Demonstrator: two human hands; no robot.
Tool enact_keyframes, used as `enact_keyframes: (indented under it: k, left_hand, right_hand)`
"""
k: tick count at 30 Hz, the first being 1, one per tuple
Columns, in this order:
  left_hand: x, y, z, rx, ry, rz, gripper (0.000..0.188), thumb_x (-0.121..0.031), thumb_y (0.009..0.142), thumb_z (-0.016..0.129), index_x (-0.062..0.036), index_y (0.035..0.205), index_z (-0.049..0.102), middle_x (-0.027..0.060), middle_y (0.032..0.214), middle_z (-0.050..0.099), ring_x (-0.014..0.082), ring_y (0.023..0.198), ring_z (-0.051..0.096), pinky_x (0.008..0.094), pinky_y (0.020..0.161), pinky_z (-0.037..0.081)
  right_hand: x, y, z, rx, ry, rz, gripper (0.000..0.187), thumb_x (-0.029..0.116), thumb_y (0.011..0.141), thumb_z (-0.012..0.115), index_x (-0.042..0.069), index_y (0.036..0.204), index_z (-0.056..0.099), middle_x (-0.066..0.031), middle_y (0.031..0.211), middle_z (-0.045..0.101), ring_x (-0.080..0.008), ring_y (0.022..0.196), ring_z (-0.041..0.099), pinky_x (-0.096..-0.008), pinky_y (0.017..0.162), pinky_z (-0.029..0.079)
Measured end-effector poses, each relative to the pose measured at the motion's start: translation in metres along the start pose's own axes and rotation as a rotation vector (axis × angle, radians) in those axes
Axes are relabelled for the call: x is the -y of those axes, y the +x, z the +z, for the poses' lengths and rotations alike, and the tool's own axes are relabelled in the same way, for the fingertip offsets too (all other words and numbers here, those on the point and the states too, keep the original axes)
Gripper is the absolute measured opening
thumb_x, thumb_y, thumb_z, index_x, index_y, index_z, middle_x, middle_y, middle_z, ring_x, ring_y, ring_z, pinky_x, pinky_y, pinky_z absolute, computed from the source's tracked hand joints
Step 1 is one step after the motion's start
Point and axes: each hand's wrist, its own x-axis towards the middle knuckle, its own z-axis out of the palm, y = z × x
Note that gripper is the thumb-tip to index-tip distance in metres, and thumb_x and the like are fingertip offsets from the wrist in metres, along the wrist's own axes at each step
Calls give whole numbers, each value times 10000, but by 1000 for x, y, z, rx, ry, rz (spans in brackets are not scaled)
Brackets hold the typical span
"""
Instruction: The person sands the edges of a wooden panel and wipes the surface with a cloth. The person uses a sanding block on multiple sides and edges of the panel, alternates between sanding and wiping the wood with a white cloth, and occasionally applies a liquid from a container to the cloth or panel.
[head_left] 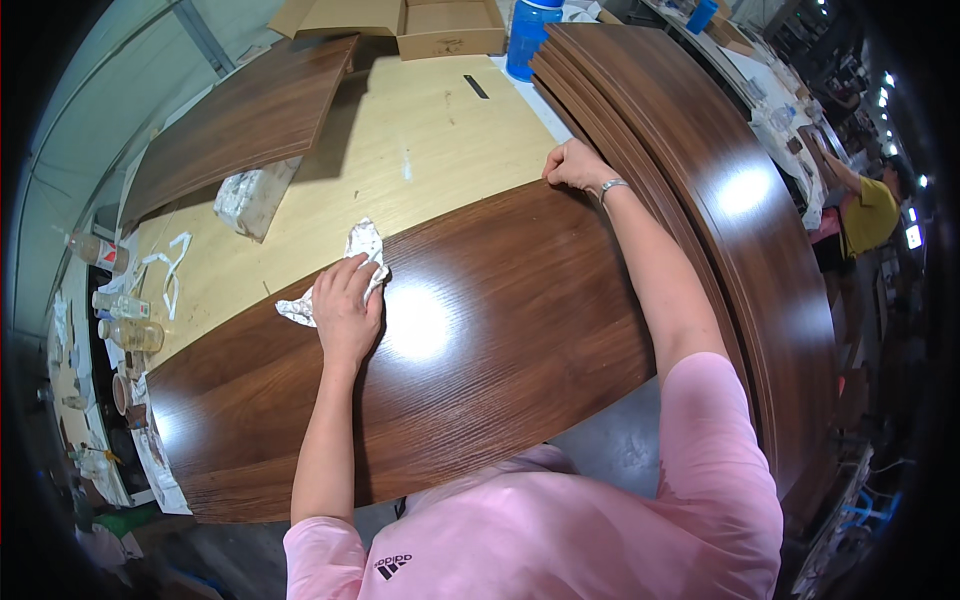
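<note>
A glossy brown wood-grain board (500,310) lies across the table in front of me. My left hand (347,310) presses a crumpled white cloth (365,243) onto it near the far edge, left of the middle. Parts of the cloth stick out past the fingers on both sides. At the board's far right corner, my right hand (575,167) is closed, its fingertips pinching the edge. The underside of that grip is hidden.
On the right stands a tall stack of brown boards (690,150). Another board (240,110) rests tilted on a wrapped white block (256,198). Bottles (130,334) line the left edge. Behind are a blue jug (530,40), a cardboard box (450,40) and a small black strip (476,87). A co-worker (872,215) is far right.
</note>
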Motion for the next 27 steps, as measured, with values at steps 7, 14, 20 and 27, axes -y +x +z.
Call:
enact_keyframes:
  k: [7,14,20,27]
  left_hand:
    - [0,1,3,-43,4,50,298,-59,762,675,-74,1060,681,93,1187,654,314,1140,571,448,1020,406]
    - [3,-7,6,-21,-36,56,300,-58,759,678,-52,1059,675,114,1208,640,323,1157,565,464,1024,395]
    - [19,-3,4,80,-10,160,365,-72,782,683,-37,1144,653,161,1285,601,353,1229,529,480,1055,382]
    - [127,-29,-39,66,35,-89,379,-122,846,650,-5,1206,634,213,1308,591,393,1216,532,456,1053,396]
  right_hand:
    - [-7,-7,0,-99,-61,-154,118,107,588,764,60,694,739,-90,677,706,-160,623,639,-319,617,523]
    - [0,-48,27,-595,-270,146,356,267,792,719,33,1061,722,-213,1089,698,-381,1041,655,-450,924,516]
    - [5,-47,38,-465,-79,480,617,557,905,572,-22,1069,706,-252,1134,682,-380,1101,645,-448,936,501]
    - [18,-37,60,-701,-165,535,525,486,870,601,-10,976,738,-237,1041,712,-365,1007,683,-440,899,532]
